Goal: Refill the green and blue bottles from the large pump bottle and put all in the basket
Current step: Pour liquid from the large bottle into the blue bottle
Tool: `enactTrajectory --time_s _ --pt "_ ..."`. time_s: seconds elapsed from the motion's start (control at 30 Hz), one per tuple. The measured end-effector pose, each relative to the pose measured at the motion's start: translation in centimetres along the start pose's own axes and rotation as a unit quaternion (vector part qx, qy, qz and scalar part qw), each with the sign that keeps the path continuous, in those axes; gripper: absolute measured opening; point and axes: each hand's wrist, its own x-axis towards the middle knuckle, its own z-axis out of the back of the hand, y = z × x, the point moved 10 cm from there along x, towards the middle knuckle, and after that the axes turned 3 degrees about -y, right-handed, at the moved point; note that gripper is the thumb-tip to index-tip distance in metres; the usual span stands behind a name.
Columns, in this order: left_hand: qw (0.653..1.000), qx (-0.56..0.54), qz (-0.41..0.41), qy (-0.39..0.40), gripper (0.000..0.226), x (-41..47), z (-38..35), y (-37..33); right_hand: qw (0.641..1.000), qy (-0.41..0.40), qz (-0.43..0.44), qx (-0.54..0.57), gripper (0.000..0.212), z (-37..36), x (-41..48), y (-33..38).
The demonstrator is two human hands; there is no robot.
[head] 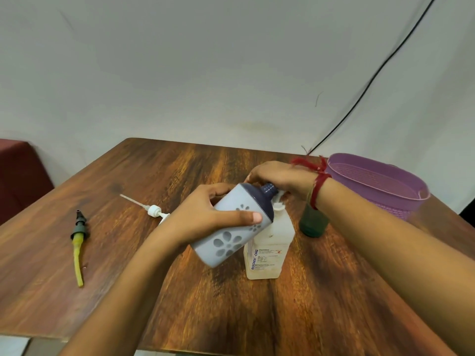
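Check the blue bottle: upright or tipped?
Tipped: the left hand holds the blue bottle slanted, neck toward the large pump bottle.

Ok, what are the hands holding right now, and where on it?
The left hand grips the tilted pale-blue flowered plastic bottle around its middle. The right hand is at its dark neck; whether it grips cannot be told.

Both forearms are bare, with no sleeves showing, and run in from the lower edge of the frame toward its centre. The right wrist, right of centre, wears a red thread band [317, 187] wound several times, its loose frayed ends sticking up, with a thinner pale strand beside it. The left hand [205, 217] and its wrist wear nothing, and the nails are short and unpainted.
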Motion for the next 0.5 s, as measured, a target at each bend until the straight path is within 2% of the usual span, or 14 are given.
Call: enactTrajectory --time_s 0.17,0.33,0.5 --pt "1.000 0.006 0.006 0.013 0.061 0.00 -0.36 0.48 0.999 -0.010 -0.002 0.032 0.030 -0.72 0.52 -0.04" --pt "1.000 -0.005 0.000 0.004 0.060 0.08 -0.03 0.09 1.000 -0.002 0.002 -0.015 0.023 -0.11 0.12 0.35" --pt "1.000 0.001 0.001 0.013 0.060 0.01 -0.35 0.46 0.999 -0.001 0.004 0.040 0.026 -0.83 -0.02 0.05"
